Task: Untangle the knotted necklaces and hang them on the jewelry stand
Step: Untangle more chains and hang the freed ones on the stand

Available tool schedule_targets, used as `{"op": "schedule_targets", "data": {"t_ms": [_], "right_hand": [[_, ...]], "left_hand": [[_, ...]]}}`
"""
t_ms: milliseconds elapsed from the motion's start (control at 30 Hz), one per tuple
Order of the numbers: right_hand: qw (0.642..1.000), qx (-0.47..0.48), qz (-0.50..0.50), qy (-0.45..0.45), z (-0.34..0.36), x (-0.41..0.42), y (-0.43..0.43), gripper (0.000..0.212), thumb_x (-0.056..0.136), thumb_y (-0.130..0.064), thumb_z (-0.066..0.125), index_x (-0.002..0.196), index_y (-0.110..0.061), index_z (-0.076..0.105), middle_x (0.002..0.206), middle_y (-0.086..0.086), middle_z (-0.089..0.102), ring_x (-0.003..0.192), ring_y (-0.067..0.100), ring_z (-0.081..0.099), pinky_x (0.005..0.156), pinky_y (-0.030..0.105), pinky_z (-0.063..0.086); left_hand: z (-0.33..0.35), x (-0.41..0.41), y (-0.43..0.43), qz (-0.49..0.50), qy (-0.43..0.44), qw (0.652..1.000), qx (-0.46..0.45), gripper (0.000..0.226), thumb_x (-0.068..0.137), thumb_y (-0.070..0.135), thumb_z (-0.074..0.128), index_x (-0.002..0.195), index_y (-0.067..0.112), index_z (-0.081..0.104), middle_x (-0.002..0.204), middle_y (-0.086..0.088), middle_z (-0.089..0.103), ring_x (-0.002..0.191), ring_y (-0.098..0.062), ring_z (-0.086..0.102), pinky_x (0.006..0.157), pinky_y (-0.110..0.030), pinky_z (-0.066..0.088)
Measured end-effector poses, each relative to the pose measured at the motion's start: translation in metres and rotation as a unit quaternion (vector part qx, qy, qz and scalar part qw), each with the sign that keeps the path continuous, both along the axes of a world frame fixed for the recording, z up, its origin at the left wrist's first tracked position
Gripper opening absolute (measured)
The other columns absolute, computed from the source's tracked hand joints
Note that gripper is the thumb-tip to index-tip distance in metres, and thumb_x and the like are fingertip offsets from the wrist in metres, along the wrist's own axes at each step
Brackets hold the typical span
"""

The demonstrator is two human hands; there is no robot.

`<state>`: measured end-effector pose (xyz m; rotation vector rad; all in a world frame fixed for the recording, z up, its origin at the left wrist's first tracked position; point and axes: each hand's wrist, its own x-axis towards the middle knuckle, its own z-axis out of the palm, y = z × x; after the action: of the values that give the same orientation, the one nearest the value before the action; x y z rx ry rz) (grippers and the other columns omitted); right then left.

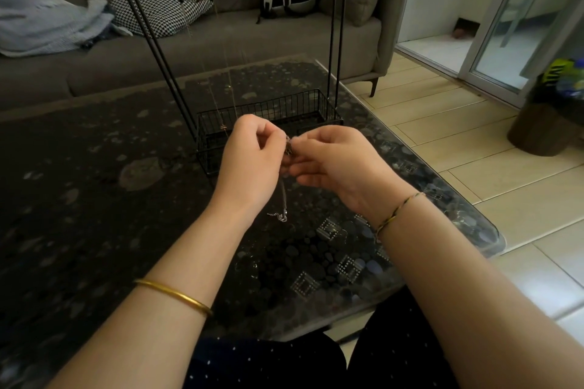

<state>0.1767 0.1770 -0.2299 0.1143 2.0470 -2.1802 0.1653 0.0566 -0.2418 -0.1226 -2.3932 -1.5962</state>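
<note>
Mid-frame, the left hand (252, 161) and right hand (328, 161) both pinch a silver necklace (283, 199). Its knot is hidden between their fingertips, and its tail dangles over the dark table (94, 199). Behind, the black jewelry stand (268, 109) is cut off at the top, its hanging chains (232, 95) barely discernible.

We've got the left grip (249, 161) and right grip (331, 161) meeting fingertip to fingertip just in front of the basket (268, 107), so there's no way through between them. Beneath them a necklace (282, 199) dangles to the desk (94, 199), blocking that gap too. Behind, the stand (157, 50) frames a tall opening between its slanted left legs and upright right posts (331, 41). Thin chains (232, 88) hang through the left part, down to the basket; the right part looks free. There's wide bare desk to our left, and the desk edge is close on our right.
</note>
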Motion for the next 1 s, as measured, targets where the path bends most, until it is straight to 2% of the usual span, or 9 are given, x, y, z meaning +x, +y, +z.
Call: {"op": "schedule_targets", "data": {"t_ms": [100, 267, 333, 467, 600, 733, 867, 1000], "right_hand": [[1.000, -0.003, -0.008, 0.001, -0.0021, -0.0009, 0.0006, 0.005, 0.091, -0.005, 0.057, 0.089, -0.003, 0.060, 0.072, 0.007, 0.065, 0.060, 0.010, 0.061, 0.058, 0.022, 0.054], [0.996, -0.088, -0.010, -0.018, 0.0007, -0.0013, 0.0022, 0.007, 0.088, 0.001, 0.059, 0.094, 0.000, 0.060, 0.073, 0.008, 0.064, 0.059, 0.010, 0.061, 0.058, 0.019, 0.054], [0.995, -0.098, -0.014, -0.014, 0.0009, -0.0008, 0.0022, 0.008, 0.087, 0.002, 0.060, 0.095, 0.000, 0.061, 0.073, 0.007, 0.064, 0.059, 0.009, 0.062, 0.059, 0.019, 0.054], [0.995, -0.103, -0.013, -0.007, 0.0013, 0.0003, 0.0032, 0.007, 0.087, 0.003, 0.058, 0.092, -0.001, 0.062, 0.070, 0.006, 0.065, 0.060, 0.008, 0.062, 0.060, 0.019, 0.054], [0.997, -0.072, -0.012, -0.002, 0.0014, 0.0016, 0.0045, 0.008, 0.087, 0.003, 0.058, 0.090, -0.002, 0.063, 0.071, 0.005, 0.065, 0.060, 0.008, 0.061, 0.062, 0.020, 0.054], [0.999, -0.023, -0.036, 0.011, -0.0004, -0.0005, 0.0048, 0.015, 0.089, 0.004, 0.055, 0.089, -0.008, 0.063, 0.077, 0.004, 0.063, 0.063, 0.008, 0.058, 0.062, 0.020, 0.051], [0.999, -0.022, -0.037, 0.010, -0.0002, -0.0005, 0.0058, 0.024, 0.089, 0.005, 0.050, 0.085, -0.012, 0.065, 0.075, 0.002, 0.062, 0.064, 0.009, 0.056, 0.060, 0.021, 0.049], [0.998, -0.039, -0.055, -0.008, -0.0014, -0.0024, 0.0072, 0.021, 0.090, 0.003, 0.050, 0.084, -0.013, 0.063, 0.076, 0.004, 0.062, 0.063, 0.011, 0.057, 0.057, 0.022, 0.050]], "left_hand": [[0.0008, 0.0013, 0.0001, 0.002, -0.010, 1.000, 0.024, 0.007, 0.096, 0.013, 0.048, 0.092, 0.010, 0.053, 0.088, -0.011, 0.065, 0.077, -0.018, 0.067, 0.069, -0.033, 0.059], [0.0002, -0.0007, -0.0005, 0.004, -0.059, 0.992, 0.109, 0.011, 0.098, 0.010, 0.043, 0.098, 0.004, 0.052, 0.097, -0.014, 0.066, 0.080, -0.021, 0.070, 0.067, -0.030, 0.059], [0.0019, 0.0005, 0.0001, -0.003, -0.083, 0.983, 0.164, 0.013, 0.099, 0.008, 0.040, 0.093, 0.008, 0.051, 0.092, -0.011, 0.068, 0.075, -0.016, 0.070, 0.065, -0.028, 0.057], [0.0043, 0.0022, 0.0002, -0.006, -0.095, 0.977, 0.190, 0.013, 0.100, 0.008, 0.037, 0.097, 0.006, 0.049, 0.086, -0.006, 0.070, 0.069, -0.013, 0.071, 0.062, -0.026, 0.056], [0.0040, 0.0016, -0.0004, -0.003, -0.096, 0.981, 0.169, 0.011, 0.099, 0.008, 0.041, 0.099, 0.005, 0.051, 0.089, -0.009, 0.069, 0.071, -0.014, 0.069, 0.068, -0.029, 0.057], [0.0033, 0.0046, 0.0006, -0.034, -0.095, 0.987, 0.128, 0.010, 0.094, 0.003, 0.052, 0.100, 0.012, 0.054, 0.090, -0.009, 0.067, 0.072, -0.010, 0.067, 0.068, -0.026, 0.058], [0.0037, 0.0073, 0.0002, -0.064, -0.088, 0.991, 0.082, 0.020, 0.093, 0.000, 0.054, 0.101, 0.017, 0.061, 0.095, -0.006, 0.067, 0.078, -0.011, 0.068, 0.069, -0.026, 0.059], [0.0027, 0.0080, 0.0010, -0.050, -0.086, 0.993, 0.069, 0.014, 0.095, 0.004, 0.053, 0.097, 0.011, 0.065, 0.094, -0.006, 0.067, 0.074, -0.011, 0.070, 0.065, -0.027, 0.060]]}}
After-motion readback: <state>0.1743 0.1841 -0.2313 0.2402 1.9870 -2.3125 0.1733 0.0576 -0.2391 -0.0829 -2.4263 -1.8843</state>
